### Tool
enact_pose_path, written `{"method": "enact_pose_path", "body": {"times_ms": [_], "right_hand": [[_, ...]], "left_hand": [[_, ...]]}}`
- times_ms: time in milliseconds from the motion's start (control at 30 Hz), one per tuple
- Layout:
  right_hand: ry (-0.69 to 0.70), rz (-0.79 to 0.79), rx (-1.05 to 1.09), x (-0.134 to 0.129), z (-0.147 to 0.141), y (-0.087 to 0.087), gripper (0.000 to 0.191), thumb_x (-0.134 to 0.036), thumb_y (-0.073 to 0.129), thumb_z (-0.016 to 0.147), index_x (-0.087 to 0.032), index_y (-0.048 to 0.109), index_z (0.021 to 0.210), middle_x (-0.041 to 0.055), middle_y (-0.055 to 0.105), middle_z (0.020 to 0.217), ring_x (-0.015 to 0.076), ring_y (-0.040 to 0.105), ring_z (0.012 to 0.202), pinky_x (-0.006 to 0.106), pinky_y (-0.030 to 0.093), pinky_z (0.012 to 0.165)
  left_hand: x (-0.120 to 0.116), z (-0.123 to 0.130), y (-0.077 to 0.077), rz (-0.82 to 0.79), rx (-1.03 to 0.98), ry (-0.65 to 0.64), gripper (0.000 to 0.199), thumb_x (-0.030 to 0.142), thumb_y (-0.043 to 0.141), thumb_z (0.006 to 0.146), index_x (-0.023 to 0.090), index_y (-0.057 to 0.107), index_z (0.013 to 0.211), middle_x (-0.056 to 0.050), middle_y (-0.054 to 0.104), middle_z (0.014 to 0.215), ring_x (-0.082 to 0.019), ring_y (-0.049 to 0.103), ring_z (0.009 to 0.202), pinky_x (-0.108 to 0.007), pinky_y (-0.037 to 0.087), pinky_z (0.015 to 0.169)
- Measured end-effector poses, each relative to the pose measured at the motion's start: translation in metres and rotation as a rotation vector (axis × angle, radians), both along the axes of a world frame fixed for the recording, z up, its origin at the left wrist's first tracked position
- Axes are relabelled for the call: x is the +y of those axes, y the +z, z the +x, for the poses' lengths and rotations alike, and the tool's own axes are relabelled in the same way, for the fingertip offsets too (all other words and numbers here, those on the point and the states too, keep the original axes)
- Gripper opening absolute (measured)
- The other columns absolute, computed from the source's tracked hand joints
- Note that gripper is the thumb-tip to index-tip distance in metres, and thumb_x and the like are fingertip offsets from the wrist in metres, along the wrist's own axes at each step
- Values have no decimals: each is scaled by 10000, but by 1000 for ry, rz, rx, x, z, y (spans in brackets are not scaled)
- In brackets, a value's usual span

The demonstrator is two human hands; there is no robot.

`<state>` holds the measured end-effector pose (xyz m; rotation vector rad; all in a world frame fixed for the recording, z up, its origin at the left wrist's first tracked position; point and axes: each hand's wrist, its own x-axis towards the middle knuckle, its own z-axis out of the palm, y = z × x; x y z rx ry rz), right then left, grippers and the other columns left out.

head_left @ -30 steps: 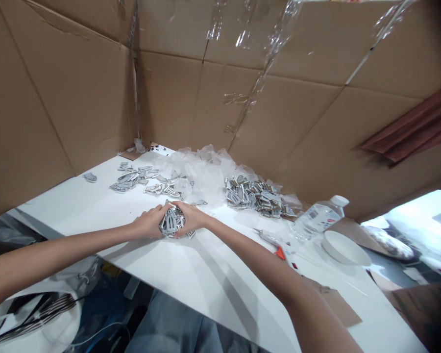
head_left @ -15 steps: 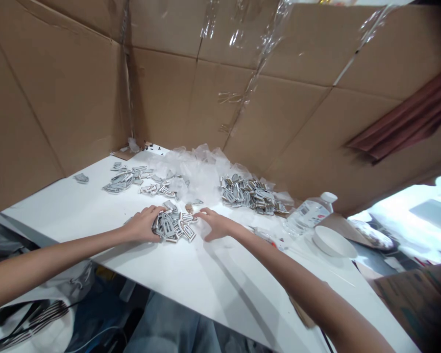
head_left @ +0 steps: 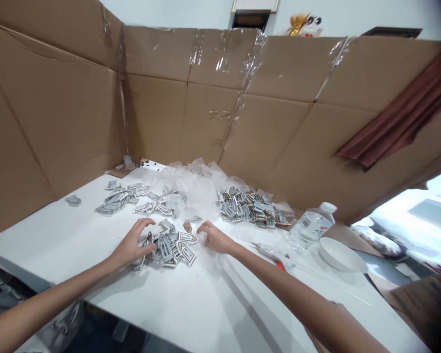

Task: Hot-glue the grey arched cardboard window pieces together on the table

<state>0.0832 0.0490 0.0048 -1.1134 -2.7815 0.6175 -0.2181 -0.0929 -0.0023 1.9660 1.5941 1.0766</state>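
Observation:
A small heap of flat grey and white pieces with brown edges (head_left: 169, 247) lies on the white table (head_left: 132, 299). At the heap's left side is my left hand (head_left: 133, 243), its thumb and fingers apart around a few pieces, with its thumb against them. My right hand (head_left: 216, 239) is just right of the heap, its fingers curled towards the thumb; whether anything is between the fingertips is too small to tell. A small brown piece (head_left: 187, 226) lies between the hands, at the heap's back edge.
Behind are more grey pieces at left (head_left: 119, 198), a larger pile at right (head_left: 250, 206) and clear plastic bags (head_left: 194, 184). A red-handled tool (head_left: 270, 254), a clear bottle (head_left: 312, 224) and a white bowl (head_left: 341, 255) stand right. Cardboard walls (head_left: 161, 117) enclose the back and left.
The view has tilted up. My left hand has moved left, off the heap's main part, and its fingers have spread. The fingers of my right hand have drawn closer together.

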Motion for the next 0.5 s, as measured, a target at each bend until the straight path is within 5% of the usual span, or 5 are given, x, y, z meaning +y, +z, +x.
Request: {"method": "enact_pose_path", "body": {"times_ms": [100,233,500], "right_hand": [[-34,-29,-48,3,-2,-1,193,-223,600,875,-149,617,1053,69,607,1099,170,598,960,368,506,854],[-67,-128,-109,16,-3,11,319,-359,564,915,-167,583,1169,80,595,1182,184,601,996,388,523,842],[-143,-311,-16,89,-18,93,319,-353,577,908,-154,588,1158,69,610,1140,179,617,948,359,541,792]], "left_hand": [[10,-6,5,8,-106,51,423,376,575,806,258,473,1198,-88,466,1328,-282,477,1224,-451,416,1007],[33,-20,3,63,-204,105,338,384,544,832,243,535,1138,-80,515,1284,-256,525,1185,-409,470,953],[70,-43,-16,131,-207,178,306,457,528,831,201,610,977,-108,540,1226,-271,554,1152,-394,523,893]]}}
